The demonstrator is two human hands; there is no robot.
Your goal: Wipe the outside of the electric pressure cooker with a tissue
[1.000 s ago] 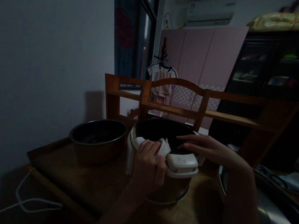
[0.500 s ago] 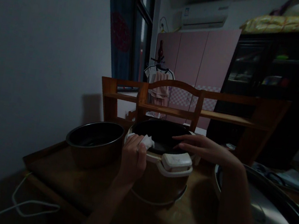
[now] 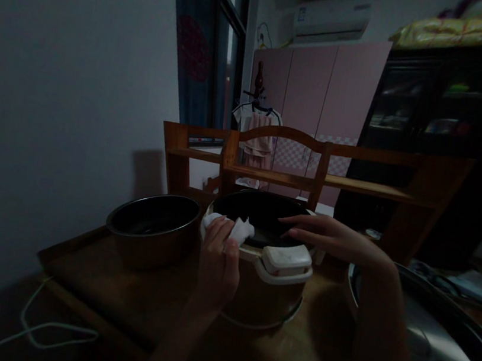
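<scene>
A round rice cooker (image 3: pixel 267 295) with a white rim and a white front latch (image 3: pixel 286 260) stands open on the wooden table (image 3: pixel 140 292); its inside is dark. My left hand (image 3: pixel 218 264) is closed on a crumpled white cloth (image 3: pixel 241 228) pressed against the cooker's front left rim. My right hand (image 3: pixel 327 235) rests flat on the right rim, fingers stretched out toward the left over the dark opening.
A dark metal bowl (image 3: pixel 153 228) sits left of the cooker. A large shiny lid or basin (image 3: pixel 437 345) lies at the right edge. A wooden chair back (image 3: pixel 277 162) stands behind the table. A white cord (image 3: pixel 41 329) trails off the table's left side.
My left hand slid the cloth from near the latch leftward along the front rim, then held there. My right hand has stayed on the rim.
</scene>
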